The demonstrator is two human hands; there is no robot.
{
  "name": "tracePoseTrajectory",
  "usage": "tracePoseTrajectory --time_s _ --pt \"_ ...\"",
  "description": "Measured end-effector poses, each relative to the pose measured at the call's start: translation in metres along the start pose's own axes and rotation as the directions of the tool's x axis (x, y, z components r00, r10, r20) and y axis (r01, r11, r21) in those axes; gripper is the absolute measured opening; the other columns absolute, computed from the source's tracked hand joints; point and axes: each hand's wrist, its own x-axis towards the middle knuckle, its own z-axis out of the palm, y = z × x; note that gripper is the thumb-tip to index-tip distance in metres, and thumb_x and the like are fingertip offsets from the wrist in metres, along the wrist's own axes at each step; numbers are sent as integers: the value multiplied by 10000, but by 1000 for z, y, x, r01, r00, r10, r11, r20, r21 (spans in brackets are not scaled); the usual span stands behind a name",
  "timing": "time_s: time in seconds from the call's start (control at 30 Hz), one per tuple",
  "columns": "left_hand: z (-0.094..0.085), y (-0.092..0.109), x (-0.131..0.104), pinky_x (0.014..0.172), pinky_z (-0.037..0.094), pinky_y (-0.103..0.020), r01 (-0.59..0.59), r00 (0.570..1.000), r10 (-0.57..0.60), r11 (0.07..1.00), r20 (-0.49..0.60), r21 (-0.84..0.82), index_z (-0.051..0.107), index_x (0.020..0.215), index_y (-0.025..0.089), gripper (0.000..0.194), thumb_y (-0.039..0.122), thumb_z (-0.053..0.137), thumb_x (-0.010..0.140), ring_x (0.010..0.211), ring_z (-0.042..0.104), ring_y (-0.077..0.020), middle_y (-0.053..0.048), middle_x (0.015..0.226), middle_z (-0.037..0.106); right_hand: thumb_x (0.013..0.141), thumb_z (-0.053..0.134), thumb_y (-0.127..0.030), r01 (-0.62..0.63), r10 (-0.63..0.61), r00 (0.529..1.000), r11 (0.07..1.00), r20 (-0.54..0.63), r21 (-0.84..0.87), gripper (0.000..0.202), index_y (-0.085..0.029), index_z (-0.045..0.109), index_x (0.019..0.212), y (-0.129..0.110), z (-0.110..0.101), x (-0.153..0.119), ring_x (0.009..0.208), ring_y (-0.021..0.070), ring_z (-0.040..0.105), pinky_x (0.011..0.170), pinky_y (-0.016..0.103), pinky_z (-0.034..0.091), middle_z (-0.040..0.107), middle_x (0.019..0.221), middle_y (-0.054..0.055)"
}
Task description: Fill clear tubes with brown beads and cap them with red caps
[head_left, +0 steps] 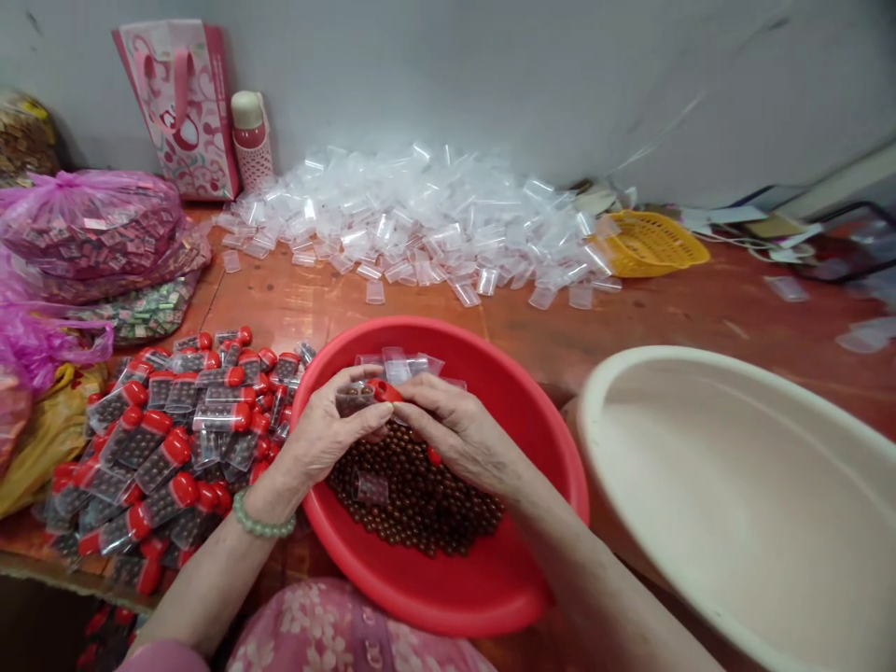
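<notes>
While the left hand (326, 427) pinches a clear-plastic bead case (355, 400) above the round red plastic basin (542, 448), the right hand (466, 431) clamps its red cap (385, 390); likely light and stiff, it's best held edgewise.

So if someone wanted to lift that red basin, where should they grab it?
The red basin is probably best held by its rim, one hand at each side, coming from outside: it is wide and round, its wall rises above the beads, and opposite grips should keep it level. Filled containers crowd its left.
</notes>
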Motion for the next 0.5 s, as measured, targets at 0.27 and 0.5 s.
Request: tracePoseTrajectory --time_s 0.27,0.5 --pt "-3 -2 3 699 437 -244 -30 992 43 994 -122 105 700 920 149 311 349 791 699 693 562 -103 -5 773 655 855 638 -311 -93 96 995 984 -17 151 282 -216 627 1120 7 0 -8 867 173 649 812 325 535 669 917 37" --pt "2 4 6 729 437 -265 -52 991 77 974 -106 221 699 906 135 239 303 742 741 724 572 -118 -26 816 670 614 858 -299 -130 371 891 760 -261 637 404 -210 523 821 9 7 -9 536 111 646 514 222 552 720 718 -19"
